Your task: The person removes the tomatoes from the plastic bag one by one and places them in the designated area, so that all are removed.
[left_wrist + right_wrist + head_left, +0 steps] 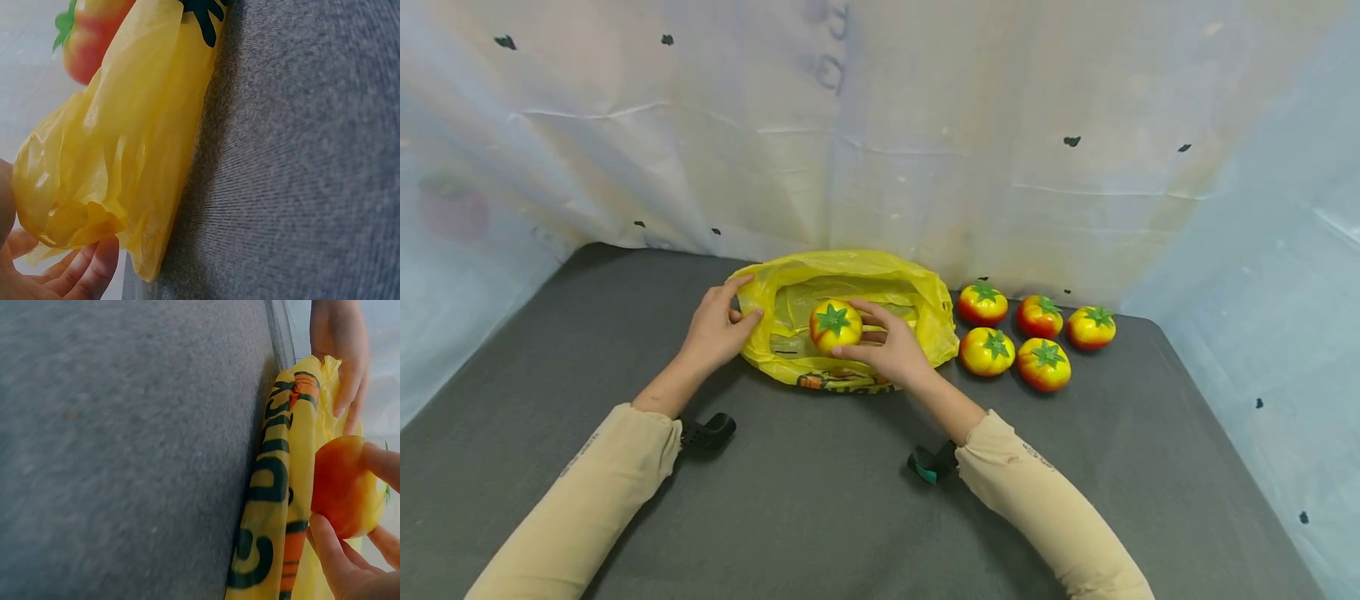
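Observation:
A yellow plastic bag (857, 263) lies with its mouth spread wide on the dark grey table. At its left rim, my left hand (712, 328) holds the film between thumb and fingers; the left wrist view shows those fingertips (103, 262) behind the crumpled edge. My right hand (891, 348) grips a red and yellow tomato (829, 329) with a green star-shaped top, over the bag's mouth. From the right wrist, the tomato (342, 487) shows between thumb and fingers, just above the bag's printed side (265, 487).
Several similar tomatoes (987, 352) stand close together right of the bag, the nearest ones beside its edge. A pale printed sheet (880, 142) hangs along the table's back edge, and bluish sheets (1262, 333) close off both sides. Bare grey table (820, 492) lies in front.

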`<state>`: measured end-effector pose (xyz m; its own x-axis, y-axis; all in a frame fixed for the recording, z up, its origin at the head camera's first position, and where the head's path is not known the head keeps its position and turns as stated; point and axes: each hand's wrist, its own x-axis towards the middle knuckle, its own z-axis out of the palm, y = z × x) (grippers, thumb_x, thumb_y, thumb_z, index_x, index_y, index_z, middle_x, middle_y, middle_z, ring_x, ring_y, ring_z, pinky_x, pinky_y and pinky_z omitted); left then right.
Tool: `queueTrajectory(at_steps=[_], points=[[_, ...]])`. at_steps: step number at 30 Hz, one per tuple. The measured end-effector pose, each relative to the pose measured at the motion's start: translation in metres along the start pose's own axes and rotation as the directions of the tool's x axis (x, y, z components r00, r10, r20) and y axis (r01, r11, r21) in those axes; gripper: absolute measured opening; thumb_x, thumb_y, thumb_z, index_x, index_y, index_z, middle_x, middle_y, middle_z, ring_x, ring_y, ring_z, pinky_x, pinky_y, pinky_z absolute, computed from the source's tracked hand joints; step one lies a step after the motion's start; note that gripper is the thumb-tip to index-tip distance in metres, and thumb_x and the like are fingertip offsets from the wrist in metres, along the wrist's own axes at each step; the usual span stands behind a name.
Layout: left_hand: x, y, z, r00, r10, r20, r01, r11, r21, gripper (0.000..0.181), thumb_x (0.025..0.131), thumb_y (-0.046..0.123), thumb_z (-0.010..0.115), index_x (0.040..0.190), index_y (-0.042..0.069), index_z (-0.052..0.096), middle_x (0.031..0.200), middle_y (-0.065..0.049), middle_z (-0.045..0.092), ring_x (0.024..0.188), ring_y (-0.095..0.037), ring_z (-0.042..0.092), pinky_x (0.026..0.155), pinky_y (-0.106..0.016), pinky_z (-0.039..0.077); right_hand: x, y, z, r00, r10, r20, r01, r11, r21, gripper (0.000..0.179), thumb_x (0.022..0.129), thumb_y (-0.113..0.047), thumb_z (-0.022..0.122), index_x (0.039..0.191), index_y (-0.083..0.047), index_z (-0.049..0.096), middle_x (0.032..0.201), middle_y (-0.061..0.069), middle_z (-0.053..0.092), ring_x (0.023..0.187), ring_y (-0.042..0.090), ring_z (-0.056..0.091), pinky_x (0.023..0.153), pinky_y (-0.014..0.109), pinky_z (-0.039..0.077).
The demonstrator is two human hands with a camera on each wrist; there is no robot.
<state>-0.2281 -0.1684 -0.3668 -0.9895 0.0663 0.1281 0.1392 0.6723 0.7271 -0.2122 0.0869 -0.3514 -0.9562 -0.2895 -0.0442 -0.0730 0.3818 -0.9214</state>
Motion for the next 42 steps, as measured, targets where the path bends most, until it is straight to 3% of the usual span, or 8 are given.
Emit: queueTrajectory(at_steps=[9,19,31,42], points=[[0.000,-0.003,-0.002,1.000,-0.001,-0.003,0.001,1.000,0.003,0.057,0.099,0.019,0.050,0.150,0.005,0.030,0.140,-0.031,0.033,0.077,-0.025,0.048,0.062,-0.034,0.042,-0.011,-0.001,-0.011,1.000,0.002,0.014,-0.001,0.999,-0.038,0.068,0.081,-0.020,0.078,0.141,-0.028,0.048,0.138,0.010,0.049,0.122,0.030,0.054,0.094,0.042,0.050],[-0.003,-0.004,-0.004,1.000,-0.003,0.000,0.003,1.000,-0.009,0.056,0.099,0.018,0.050,0.150,0.004,0.030,0.140,-0.032,0.032,0.075,-0.025,0.047,0.062,-0.034,0.042,-0.024,-0.002,-0.032,0.999,-0.033,0.040,0.032,0.999,0.014,0.069,0.083,-0.015,0.076,0.144,-0.022,0.045,0.141,0.013,0.045,0.124,0.033,0.051,0.094,0.042,0.050],[-0.003,-0.006,-0.007,1.000,-0.009,-0.027,0.010,1.000,0.019,0.056,0.098,0.018,0.051,0.149,0.003,0.032,0.137,-0.032,0.034,0.075,-0.025,0.046,0.061,-0.034,0.040,-0.030,0.004,-0.054,0.999,-0.038,-0.020,0.038,0.999,0.007,0.069,0.082,-0.013,0.076,0.144,-0.019,0.045,0.138,0.015,0.046,0.122,0.034,0.052,0.095,0.043,0.049],[-0.001,-0.004,-0.009,0.999,-0.023,-0.026,0.024,1.000,0.018,0.056,0.098,0.018,0.053,0.149,0.004,0.033,0.137,-0.032,0.035,0.078,-0.026,0.048,0.061,-0.033,0.042,-0.042,0.003,-0.088,0.994,-0.054,-0.098,0.050,0.998,-0.044,0.072,0.083,-0.016,0.076,0.146,-0.017,0.042,0.138,0.015,0.048,0.120,0.032,0.054,0.096,0.046,0.047]])
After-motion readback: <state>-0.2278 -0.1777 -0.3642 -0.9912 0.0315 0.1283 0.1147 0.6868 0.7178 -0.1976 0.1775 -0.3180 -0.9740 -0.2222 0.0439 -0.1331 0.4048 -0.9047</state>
